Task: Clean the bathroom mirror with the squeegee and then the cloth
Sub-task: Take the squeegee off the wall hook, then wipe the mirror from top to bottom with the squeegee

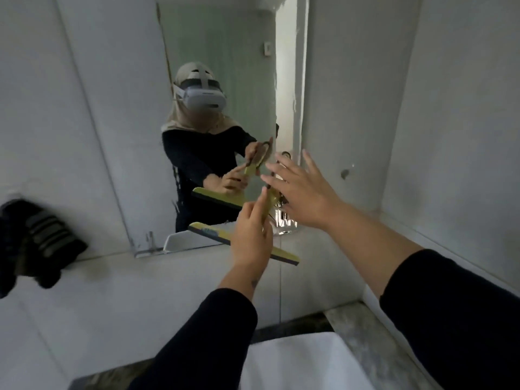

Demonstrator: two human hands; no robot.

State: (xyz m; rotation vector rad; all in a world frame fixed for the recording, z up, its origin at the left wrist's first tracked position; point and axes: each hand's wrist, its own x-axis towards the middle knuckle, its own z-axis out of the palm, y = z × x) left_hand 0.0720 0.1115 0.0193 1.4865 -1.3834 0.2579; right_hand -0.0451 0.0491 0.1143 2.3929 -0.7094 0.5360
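- Squeegee [284,256], yellow with a dark blade, held up in front of the mirror [219,52] near its lower right corner, blade slanting down to the right.
- Left hand [251,235] closed around the squeegee's handle.
- Right hand [304,190] spread wide, fingers apart, just beside the handle's top end, gripping nothing.
- Dark striped cloth [39,240] hanging on the wall at far left, well apart from both hands.

Mirror [219,52]: glossy glass, streaky. Squeegee [281,253]: smooth yellow plastic, dark rubber edge. Cloth [36,243]: dark, soft, striped, possibly knit; blurred. Walls [70,108]: matt white. Counter [363,333]: mottled stone look.
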